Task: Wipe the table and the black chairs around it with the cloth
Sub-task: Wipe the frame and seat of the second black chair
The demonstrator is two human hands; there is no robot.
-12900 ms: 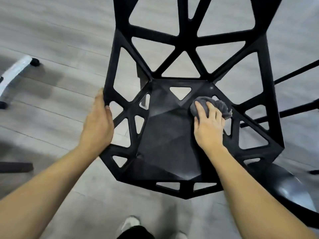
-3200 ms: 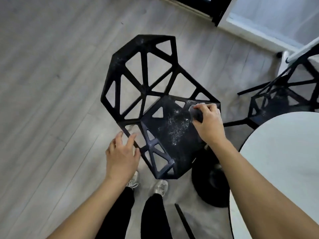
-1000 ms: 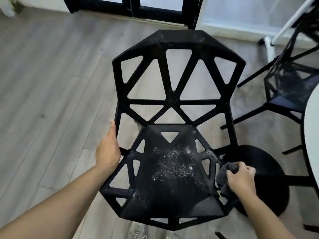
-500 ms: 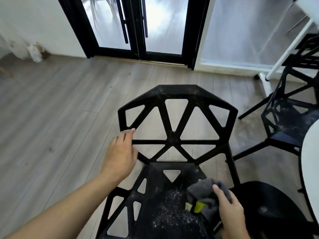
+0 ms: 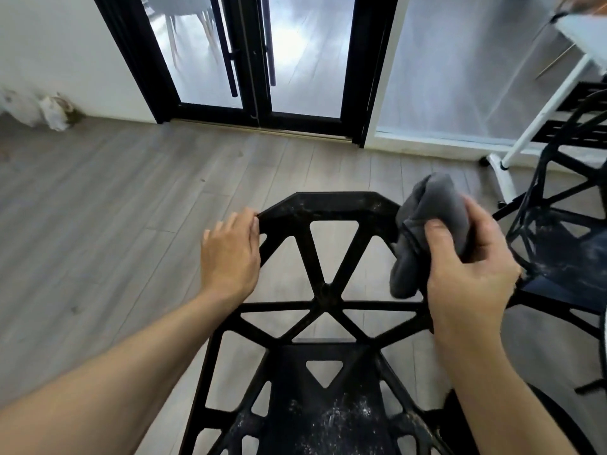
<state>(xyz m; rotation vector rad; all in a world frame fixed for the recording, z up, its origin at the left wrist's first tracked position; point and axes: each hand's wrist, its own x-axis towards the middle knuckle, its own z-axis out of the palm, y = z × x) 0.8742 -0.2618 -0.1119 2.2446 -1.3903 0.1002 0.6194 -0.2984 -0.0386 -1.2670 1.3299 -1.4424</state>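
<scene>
A black chair [image 5: 323, 208] with triangular cut-outs stands right in front of me, its backrest away from me. White dust speckles its seat and top rail. My left hand [image 5: 230, 254] holds the left upper corner of the backrest. My right hand [image 5: 469, 274] grips a bunched grey cloth [image 5: 430, 221] against the right upper corner of the backrest. A second black chair [image 5: 565, 244], also dusty on its seat, stands to the right.
The black round table base [image 5: 558, 418] sits low at the right. A white cart leg [image 5: 505, 165] with castors stands at the back right. Black-framed glass doors [image 5: 259, 57] close the far wall. Grey plank floor lies to the left.
My right hand has lifted the cloth from the seat up to the right top corner of the backrest. My left hand has slid up to the left top corner.
</scene>
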